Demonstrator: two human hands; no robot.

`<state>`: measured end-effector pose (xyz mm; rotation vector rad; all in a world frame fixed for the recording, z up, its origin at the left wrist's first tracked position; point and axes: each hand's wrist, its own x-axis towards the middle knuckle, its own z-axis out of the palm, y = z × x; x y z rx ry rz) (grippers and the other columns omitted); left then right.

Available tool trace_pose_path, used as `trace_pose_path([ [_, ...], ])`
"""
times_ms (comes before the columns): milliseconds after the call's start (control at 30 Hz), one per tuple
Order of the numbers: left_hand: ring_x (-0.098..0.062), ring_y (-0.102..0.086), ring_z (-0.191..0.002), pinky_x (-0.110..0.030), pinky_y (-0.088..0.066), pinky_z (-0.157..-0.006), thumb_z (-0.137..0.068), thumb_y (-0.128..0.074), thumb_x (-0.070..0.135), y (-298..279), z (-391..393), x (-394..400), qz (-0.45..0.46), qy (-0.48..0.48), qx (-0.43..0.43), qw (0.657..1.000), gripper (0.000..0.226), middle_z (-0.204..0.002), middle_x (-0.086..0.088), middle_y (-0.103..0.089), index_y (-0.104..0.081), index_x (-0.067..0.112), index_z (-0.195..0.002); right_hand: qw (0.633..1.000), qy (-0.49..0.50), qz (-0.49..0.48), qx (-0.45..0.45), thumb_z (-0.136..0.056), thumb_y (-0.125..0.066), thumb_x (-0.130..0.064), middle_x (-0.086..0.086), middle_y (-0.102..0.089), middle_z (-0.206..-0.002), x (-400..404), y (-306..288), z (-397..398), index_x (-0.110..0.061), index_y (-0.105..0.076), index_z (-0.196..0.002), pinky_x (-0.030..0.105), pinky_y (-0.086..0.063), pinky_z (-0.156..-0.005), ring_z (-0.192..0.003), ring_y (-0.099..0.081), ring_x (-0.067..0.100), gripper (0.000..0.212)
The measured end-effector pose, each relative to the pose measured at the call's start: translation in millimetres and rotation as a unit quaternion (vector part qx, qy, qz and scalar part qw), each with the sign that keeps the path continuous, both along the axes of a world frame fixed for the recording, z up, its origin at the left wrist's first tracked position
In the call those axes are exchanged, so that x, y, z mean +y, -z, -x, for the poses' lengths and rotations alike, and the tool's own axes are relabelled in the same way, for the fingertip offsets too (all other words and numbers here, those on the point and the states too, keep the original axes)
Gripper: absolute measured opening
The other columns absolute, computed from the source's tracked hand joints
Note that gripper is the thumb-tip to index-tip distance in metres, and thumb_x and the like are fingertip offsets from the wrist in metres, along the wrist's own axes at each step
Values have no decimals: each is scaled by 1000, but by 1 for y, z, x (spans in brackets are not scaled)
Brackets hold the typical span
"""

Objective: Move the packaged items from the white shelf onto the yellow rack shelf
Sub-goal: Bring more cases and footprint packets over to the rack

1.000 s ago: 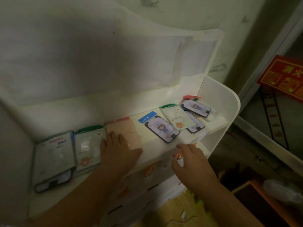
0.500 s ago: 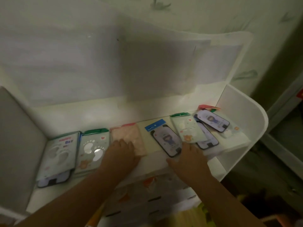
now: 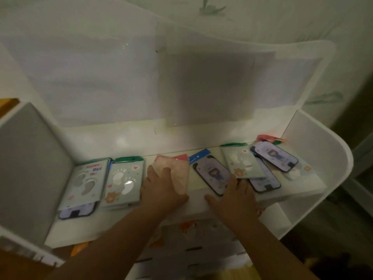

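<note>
— What lies on the white shelf?
— A row of flat packets. The left hand rests on the pink packet; the right hand touches the near end of the blue-topped phone case.
— And at the far left?
— 2 green footprint packs: the "DAY" pack and the bear pack, side by side.

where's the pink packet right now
In the head view, the pink packet lies mid-shelf under the left hand, between a green footprint pack and a blue-topped phone-case pack.
</note>
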<state>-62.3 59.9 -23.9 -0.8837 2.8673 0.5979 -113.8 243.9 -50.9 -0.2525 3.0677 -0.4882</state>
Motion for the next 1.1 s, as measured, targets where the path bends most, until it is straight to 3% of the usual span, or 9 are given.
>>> trace_pose_path([
  [133,-33,-38,-127,-44,-41,-101,-53,-79,64,-9,2,-10,-36,-5,-36,999,112,-142,-13,-32,-24,28,-144,999,4,32,1,-75,-53,-77,19,-14,-158,1,4,2,-13,-3,-153,47,-19,-119,-146,-13,36,113],
  [333,-26,-48,-122,-35,-42,-97,-81,-73,37,-18,-17,-15,-86,-2,96,992,78,-142,-8,-41,-32,27,-146,998,-7,68,17,-76,-56,-73,14,-22,-159,5,6,10,-11,-3,-154,45,-20,-119,-146,-20,32,114],
  [467,-18,-59,-106,-31,-50,-83,-91,-63,30,-26,-29,-8,-204,-51,228,951,42,-109,8,-60,-43,32,-127,995,-20,85,49,-77,-61,-67,15,-39,-150,6,4,15,-8,-15,-153,43,-32,-111,-137,-37,31,107],
  [533,-19,-60,-103,-29,-49,-75,-90,-62,30,-28,-34,-7,-261,-101,240,929,49,-110,9,-59,-42,29,-135,995,-30,79,55,-78,-63,-63,14,-41,-147,6,1,17,-7,-17,-151,40,-34,-109,-134,-40,31,103],
  [633,-16,-61,-97,-37,-53,-82,-91,-60,31,-30,-40,-6,-291,-129,244,916,43,-111,3,-64,-53,19,-132,997,-30,52,48,-74,-65,-63,14,-43,-144,6,-5,22,-8,-19,-148,40,-37,-106,-130,-42,31,103],
  [700,-15,-64,-90,-40,-57,-81,-92,-59,30,-31,-44,-4,-327,-145,264,896,31,-101,5,-67,-60,18,-121,998,-31,34,31,-69,-65,-68,14,-45,-140,6,-9,23,-9,-21,-146,41,-40,-103,-126,-44,33,106],
  [833,-21,-68,-93,-45,-58,-82,-93,-60,33,-38,-48,1,-388,-165,281,862,25,-106,-1,-70,-60,21,-115,998,-41,33,-33,-61,-67,-71,14,-40,-137,11,-19,23,-12,-23,-140,40,-45,-93,-122,-46,31,108],
  [933,-23,-68,-92,-39,-61,-72,-95,-59,30,-45,-51,8,-425,-176,292,839,23,-106,-3,-69,-58,20,-116,991,-56,57,-105,-62,-74,-64,13,-33,-138,19,-28,22,-10,-20,-143,34,-43,-88,-124,-44,30,111],
  [1100,-28,-69,-92,-33,-59,-58,-96,-58,27,-58,-57,23,-472,-185,321,800,22,-108,-7,-68,-57,17,-115,945,-37,218,-240,-73,-82,-34,2,-58,-114,38,-41,33,-13,-44,-125,25,-47,-67,-98,-58,16,67],
])
